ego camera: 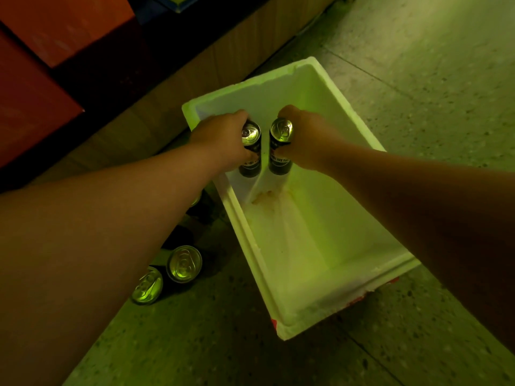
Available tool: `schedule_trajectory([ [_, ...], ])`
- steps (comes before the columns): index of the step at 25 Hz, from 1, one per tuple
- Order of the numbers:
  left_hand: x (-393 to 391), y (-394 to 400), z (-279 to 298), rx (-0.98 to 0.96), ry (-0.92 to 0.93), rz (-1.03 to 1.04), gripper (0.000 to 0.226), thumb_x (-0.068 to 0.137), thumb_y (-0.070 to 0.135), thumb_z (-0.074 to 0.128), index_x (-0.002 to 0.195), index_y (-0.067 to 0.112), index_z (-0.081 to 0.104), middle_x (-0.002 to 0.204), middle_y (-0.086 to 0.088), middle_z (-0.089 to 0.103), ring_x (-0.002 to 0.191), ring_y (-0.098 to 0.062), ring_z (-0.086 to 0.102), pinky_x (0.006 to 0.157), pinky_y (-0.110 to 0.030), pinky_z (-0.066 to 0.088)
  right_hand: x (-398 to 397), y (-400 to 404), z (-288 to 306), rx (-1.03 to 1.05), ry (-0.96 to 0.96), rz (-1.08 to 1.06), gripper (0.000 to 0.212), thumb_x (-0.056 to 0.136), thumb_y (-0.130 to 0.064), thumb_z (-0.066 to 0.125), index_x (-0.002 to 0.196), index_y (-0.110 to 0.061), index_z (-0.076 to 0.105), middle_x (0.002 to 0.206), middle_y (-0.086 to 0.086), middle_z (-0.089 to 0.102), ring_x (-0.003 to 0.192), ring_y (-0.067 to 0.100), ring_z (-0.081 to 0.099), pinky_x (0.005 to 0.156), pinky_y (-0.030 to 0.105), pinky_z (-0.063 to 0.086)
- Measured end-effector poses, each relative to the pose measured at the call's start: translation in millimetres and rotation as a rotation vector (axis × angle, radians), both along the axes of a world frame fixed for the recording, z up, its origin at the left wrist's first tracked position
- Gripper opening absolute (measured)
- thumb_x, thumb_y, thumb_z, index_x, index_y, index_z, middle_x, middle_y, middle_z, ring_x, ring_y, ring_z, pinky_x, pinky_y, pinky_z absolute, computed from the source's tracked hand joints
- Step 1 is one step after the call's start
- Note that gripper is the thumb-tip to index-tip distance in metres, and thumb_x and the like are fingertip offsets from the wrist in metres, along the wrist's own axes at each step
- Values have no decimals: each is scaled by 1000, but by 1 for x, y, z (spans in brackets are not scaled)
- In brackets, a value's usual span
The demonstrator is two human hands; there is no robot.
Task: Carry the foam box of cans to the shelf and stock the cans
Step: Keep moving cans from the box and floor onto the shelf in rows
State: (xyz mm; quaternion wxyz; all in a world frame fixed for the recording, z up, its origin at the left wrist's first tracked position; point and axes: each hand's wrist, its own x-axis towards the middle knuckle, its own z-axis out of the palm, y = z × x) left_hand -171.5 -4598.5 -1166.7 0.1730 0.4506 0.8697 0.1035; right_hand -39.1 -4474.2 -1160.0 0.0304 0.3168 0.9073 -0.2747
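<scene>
A white foam box (278, 310) stands open on the floor, its inside bare apart from a brown stain. Over its far end my left hand (223, 137) grips a dark upright can (250, 151), fingers curled round its side. Beside it my right hand (306, 137) grips a second dark can (280, 149) the same way. Both cans show silver tops and nearly touch each other. Whether their bases rest on the box floor I cannot tell.
Two more cans (184, 263) (147, 285) stand on the speckled floor left of the box, others partly hidden under my left forearm. A wooden shelf base (223, 59) runs along the far side, with red cartons (55, 29) above it. Open floor lies to the right.
</scene>
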Motion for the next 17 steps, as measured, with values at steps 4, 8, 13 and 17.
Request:
schedule_trajectory([
  [4, 2, -5, 24, 91, -143, 57, 67, 68, 26, 86, 126, 20, 54, 120, -4, 65, 105, -24, 63, 84, -35, 52, 1, 3, 28, -13, 17, 13, 68, 75, -18, 79, 134, -22, 48, 122, 9, 60, 105, 30, 61, 67, 32, 48],
  [8, 1, -12, 109, 144, -220, 92, 64, 66, 21, 88, 122, 22, 56, 110, 4, 65, 98, -17, 64, 77, -30, 51, -2, 0, 115, -19, 41, 76, 67, 71, -18, 81, 131, -21, 53, 118, 6, 64, 106, 26, 63, 72, 29, 49],
  [13, -11, -51, 293, 232, -248, 147, 63, 68, 24, 88, 121, 21, 56, 115, 2, 64, 101, -17, 62, 83, -33, 51, -25, -32, 290, 46, 24, 249, 60, 70, -24, 80, 125, -22, 56, 105, -1, 65, 93, 18, 63, 62, 20, 43],
  [17, -35, -113, 476, 230, -194, 253, 65, 65, 22, 89, 121, 20, 57, 113, 1, 63, 94, -16, 60, 67, -25, 44, -66, -78, 472, 37, 21, 375, 65, 70, -26, 83, 128, -23, 56, 110, 1, 66, 95, 20, 62, 72, 29, 50],
])
